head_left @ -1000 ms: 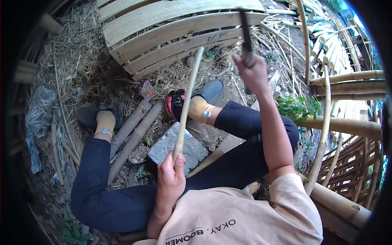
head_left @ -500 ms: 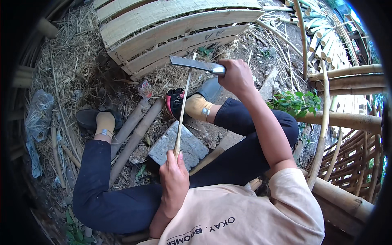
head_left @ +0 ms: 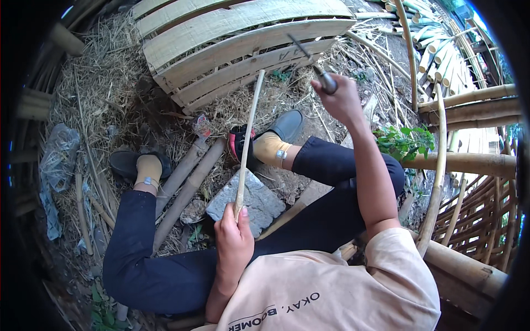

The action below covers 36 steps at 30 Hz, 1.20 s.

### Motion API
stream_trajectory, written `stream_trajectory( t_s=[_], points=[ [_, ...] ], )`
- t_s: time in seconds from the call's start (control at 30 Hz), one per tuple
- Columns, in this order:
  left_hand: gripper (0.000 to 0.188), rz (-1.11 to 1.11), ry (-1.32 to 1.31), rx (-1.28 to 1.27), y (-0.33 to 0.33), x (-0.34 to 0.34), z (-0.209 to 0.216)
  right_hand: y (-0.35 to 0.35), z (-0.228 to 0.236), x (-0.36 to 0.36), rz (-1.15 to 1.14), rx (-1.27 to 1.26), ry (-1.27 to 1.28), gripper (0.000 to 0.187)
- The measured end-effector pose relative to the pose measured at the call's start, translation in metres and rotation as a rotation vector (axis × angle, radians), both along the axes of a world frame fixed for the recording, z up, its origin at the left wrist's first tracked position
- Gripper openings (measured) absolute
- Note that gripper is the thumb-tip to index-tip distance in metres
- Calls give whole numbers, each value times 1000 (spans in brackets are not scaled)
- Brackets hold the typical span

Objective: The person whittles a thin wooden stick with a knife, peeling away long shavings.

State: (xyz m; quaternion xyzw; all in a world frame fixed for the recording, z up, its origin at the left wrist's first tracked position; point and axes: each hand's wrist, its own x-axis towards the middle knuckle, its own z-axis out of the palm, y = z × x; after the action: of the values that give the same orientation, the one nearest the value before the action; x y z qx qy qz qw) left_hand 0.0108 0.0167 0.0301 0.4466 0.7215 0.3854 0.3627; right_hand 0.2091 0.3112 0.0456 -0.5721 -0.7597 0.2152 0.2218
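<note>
— Bamboo strip [head_left: 247, 144]: where is it?
— Upright over the grey stone block [head_left: 253, 202], its lower end gripped in the left hand [head_left: 234, 240].
— And the right hand [head_left: 340, 99]?
— Closed around a knife [head_left: 312, 62], raised beside the strip's top. I'd steady the base, then strike squarely downward.

Even soft daylight, no hard shadows, bamboo slat panel [head_left: 243, 41] brightest at top, left rim fell to dark vignette, heavy fisheye bending of poles at right edge, raised blade [head_left: 309, 55] motion-blurred, centre sharp, no glare
</note>
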Motion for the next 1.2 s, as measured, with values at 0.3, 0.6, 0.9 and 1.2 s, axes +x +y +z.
stream_trajectory(
  t_s=[0.3, 0.6, 0.9, 1.2],
  points=[
    [23, 22, -16, -20, 0, -7, 13, 4, -34, 44, 247, -1057, 983, 23],
    [22, 45, -14, -15, -3, -16, 12, 25, -62, 33, -475, -1082, 1728, 31],
    [22, 43, -33, 16, -1, -12, 9, 23, -67, 28, -502, -1188, 1758, 18],
    [21, 20, -12, 6, 0, -12, 9, 4, -84, -12, -363, -1157, 1228, 24]
  ],
)
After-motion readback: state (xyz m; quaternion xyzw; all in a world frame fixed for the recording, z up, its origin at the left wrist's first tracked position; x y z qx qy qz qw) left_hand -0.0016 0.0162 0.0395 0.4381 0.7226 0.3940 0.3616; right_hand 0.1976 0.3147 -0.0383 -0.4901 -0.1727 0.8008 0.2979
